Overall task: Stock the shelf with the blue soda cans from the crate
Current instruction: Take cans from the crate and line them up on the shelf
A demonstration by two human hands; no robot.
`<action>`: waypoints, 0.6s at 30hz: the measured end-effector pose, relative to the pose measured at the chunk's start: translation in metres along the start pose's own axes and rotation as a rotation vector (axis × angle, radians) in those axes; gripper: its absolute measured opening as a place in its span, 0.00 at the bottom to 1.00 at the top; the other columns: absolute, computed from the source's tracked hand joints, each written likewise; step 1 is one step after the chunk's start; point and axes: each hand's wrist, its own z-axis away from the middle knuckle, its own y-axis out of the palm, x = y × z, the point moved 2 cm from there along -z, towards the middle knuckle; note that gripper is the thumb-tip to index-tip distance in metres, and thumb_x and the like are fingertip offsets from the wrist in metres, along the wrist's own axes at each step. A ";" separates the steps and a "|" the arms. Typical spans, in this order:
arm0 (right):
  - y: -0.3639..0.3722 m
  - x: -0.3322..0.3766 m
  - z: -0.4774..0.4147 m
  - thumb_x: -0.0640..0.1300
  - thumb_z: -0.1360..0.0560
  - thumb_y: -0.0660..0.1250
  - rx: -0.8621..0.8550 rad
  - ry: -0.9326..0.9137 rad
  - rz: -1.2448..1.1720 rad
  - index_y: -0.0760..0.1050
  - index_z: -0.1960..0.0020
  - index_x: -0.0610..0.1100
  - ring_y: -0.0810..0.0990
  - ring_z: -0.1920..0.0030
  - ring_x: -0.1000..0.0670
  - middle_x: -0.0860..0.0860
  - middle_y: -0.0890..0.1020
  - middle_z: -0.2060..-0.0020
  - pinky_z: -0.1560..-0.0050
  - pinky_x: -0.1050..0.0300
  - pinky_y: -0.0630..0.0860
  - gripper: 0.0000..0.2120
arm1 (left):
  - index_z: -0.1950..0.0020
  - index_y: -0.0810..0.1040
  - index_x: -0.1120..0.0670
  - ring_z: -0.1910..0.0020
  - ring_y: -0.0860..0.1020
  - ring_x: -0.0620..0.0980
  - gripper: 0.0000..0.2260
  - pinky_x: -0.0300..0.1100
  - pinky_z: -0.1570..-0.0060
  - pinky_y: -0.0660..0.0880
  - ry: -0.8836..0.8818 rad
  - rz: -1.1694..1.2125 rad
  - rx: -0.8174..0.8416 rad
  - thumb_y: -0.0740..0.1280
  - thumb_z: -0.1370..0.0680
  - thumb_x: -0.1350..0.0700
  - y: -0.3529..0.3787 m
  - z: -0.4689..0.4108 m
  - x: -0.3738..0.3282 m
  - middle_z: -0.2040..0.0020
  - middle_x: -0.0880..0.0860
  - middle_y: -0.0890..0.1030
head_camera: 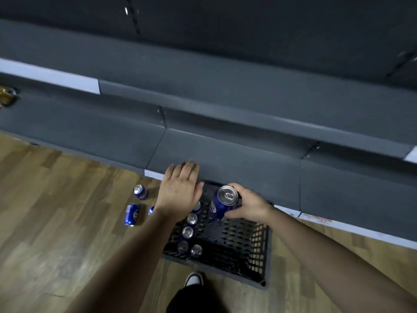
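Note:
My right hand [249,205] grips a blue soda can [222,205], held tilted above the black perforated crate [237,242] on the floor. Several more blue cans [190,231] stand upright along the crate's left side. My left hand [180,190] hovers flat with straight fingers over the crate's far left corner, its fingertips over the front of the lowest dark grey shelf [237,159]. That shelf and the one above it [203,91] show bare surfaces here.
Three blue cans [132,214] lie or stand on the wooden floor left of the crate. A gold object [8,96] sits at the shelf's far left. My shoe [194,279] is just in front of the crate.

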 end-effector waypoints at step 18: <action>-0.233 0.271 0.169 0.34 0.35 0.76 -0.260 -0.243 -0.048 0.73 0.37 0.46 0.80 0.47 0.57 0.49 0.82 0.45 0.47 0.65 0.76 0.28 | 0.33 0.74 0.60 0.38 0.75 0.57 0.27 0.55 0.35 0.68 0.159 -0.056 -0.342 0.50 0.22 0.46 -0.322 -0.104 -0.082 0.37 0.58 0.77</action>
